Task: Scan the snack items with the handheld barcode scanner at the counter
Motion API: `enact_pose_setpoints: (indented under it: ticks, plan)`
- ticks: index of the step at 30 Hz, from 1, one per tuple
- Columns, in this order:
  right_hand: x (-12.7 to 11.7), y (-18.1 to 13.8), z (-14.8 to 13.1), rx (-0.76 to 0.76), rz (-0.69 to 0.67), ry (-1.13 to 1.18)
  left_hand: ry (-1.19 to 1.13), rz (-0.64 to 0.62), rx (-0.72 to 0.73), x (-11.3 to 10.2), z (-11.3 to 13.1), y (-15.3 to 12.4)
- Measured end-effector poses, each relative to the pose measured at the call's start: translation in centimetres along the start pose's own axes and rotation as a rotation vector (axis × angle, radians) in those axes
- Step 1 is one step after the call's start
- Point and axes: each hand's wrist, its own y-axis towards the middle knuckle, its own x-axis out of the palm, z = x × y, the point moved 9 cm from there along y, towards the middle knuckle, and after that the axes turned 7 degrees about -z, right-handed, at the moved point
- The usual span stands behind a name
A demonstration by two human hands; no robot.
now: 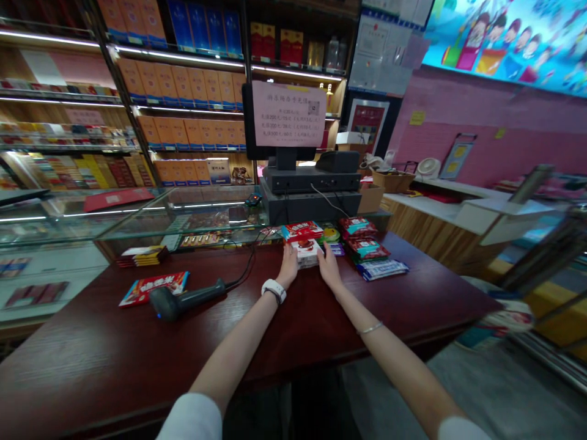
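Between my two palms is a small stack of red-and-white snack packets (307,248) on the dark wooden counter. My left hand (288,267) is pressed to the stack's left side, and my right hand (329,269) presses on its right side with the fingers pointing forward. Just behind lie more red packets (301,230). Green-yellow packets (331,234) and purple ones (337,249) sit close to my right fingertips. Farther right are piled red-brown snack bags (365,249), with blue-and-white packets (383,269) in front of them. The packets' undersides are hidden.
A corded barcode scanner (188,300) lies on the left, touching a red snack packet (156,286). Yellow-edged packs (143,255) are stacked near the glass display case (211,211). A cash register (312,183) stands beyond my hands. The counter (284,342) ends at the right.
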Motion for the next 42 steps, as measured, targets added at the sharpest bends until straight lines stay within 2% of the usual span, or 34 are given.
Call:
enact_pose_setpoints:
  ticks: [2, 4, 6, 11, 14, 17, 21, 24, 28, 32, 38, 42]
  plan:
    - [-0.5, -0.9, -3.5, -0.203, 0.069, -0.069, 0.043, 0.039, -0.032, -2.3, 0.4, -1.1]
    - [0.5, -2.1, -7.1, -0.389, 0.036, -0.119, 0.173, 0.054, 0.013, -5.0, 1.6, -2.6]
    - [2.9, -3.2, -10.2, -0.490, -0.084, -0.134, 0.308, 0.079, 0.084, -7.9, 3.0, -4.7]
    - [10.2, -6.3, -16.1, -0.615, -0.390, -0.130, 0.570, 0.171, 0.190, -15.0, 6.0, -10.8]
    - [14.4, -8.3, -18.6, -0.671, -0.542, -0.138, 0.684, 0.244, 0.246, -18.7, 7.7, -14.5]
    - [18.2, -10.2, -20.4, -0.704, -0.661, -0.186, 0.802, 0.357, 0.240, -22.4, 8.6, -17.6]
    - [23.0, -12.2, -21.9, -0.729, -0.782, -0.263, 0.997, 0.538, 0.097, -26.8, 7.7, -20.3]
    - [25.9, -13.2, -22.3, -0.744, -0.835, -0.307, 1.071, 0.575, -0.034, -29.0, 6.1, -21.0]
    - [27.6, -13.8, -22.0, -0.760, -0.863, -0.370, 1.029, 0.536, -0.051, -29.9, 5.4, -20.9]
    - [25.9, -13.4, -21.5, -0.828, -0.819, -0.443, 0.968, 0.471, -0.043, -28.9, 6.1, -20.4]
    - [20.3, -10.6, -17.5, -0.810, -0.746, -0.596, 0.896, 0.195, 0.051, -22.8, 6.6, -19.0]
    - [17.2, -8.8, -14.3, -0.730, -0.721, -0.641, 0.841, 0.042, 0.127, -18.6, 6.4, -17.8]
